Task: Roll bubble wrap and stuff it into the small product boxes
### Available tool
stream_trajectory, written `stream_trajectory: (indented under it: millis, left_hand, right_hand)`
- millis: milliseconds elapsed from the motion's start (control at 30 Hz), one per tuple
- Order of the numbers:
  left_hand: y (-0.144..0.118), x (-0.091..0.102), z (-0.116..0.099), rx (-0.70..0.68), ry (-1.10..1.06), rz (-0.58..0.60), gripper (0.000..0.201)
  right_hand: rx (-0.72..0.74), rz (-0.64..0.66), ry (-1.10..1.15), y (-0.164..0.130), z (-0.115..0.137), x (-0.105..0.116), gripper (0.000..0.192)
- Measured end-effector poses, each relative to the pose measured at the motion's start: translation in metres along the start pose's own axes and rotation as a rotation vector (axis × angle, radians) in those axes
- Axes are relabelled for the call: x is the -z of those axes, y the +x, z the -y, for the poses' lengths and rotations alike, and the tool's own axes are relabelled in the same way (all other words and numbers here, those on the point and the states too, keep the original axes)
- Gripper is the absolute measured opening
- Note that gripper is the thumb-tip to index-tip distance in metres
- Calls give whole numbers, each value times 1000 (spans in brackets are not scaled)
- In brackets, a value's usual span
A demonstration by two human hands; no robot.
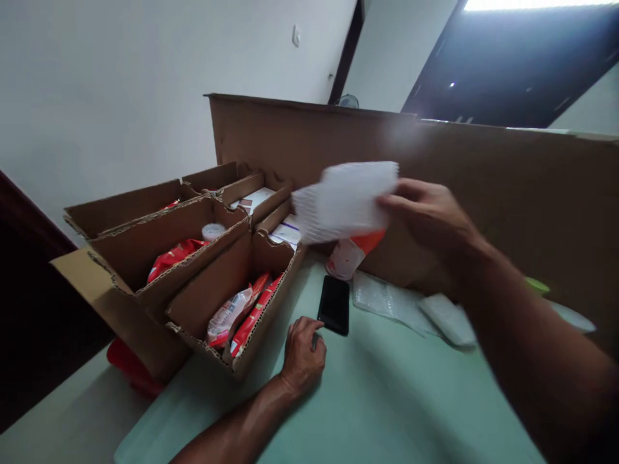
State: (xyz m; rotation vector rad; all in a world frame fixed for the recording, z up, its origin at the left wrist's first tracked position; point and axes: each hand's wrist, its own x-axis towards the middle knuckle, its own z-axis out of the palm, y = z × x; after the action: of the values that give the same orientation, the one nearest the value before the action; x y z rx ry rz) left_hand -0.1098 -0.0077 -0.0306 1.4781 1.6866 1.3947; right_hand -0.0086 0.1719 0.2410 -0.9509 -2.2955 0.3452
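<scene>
Head view: right hand (432, 209) pinches blurred white textured sheeting (358, 196), centre frame; left hand (304, 354), fingers loosely apart, rests on desk (377, 399) beside smartphone (334, 304), lower centre. Low swing could topple orange-and-white cup (345, 258) behind sheeting.

Free to pass over the green tabletop (382, 412) right of the left hand (304, 356), but hemmed in by cardboard bins (206, 283) leftward, the smartphone (334, 306) and plastic pouches (391, 301) ahead, and a cardboard panel (280, 138) beyond those.
</scene>
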Motion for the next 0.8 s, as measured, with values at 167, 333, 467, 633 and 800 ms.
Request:
stream_trajectory:
  millis: [167, 333, 467, 633, 800]
  left_hand:
    - [2, -1, -3, -2, 15, -23, 36]
    - [3, -1, -4, 5, 8, -30, 38]
    - [4, -1, -4, 11, -2, -21, 38]
    - [4, -3, -4, 42, -7, -14, 37]
    - [5, -6, -3, 51, -4, 18, 36]
  right_hand:
    - [-82, -63, 7, -80, -125, 54, 29]
    - [-131, -113, -170, -55, -92, 38, 27]
    - [147, 180, -152, 25, 40, -29, 27]
    - [287, 458, -305, 122, 145, -128, 23]
    - [357, 712, -470, 160, 160, -182, 18]
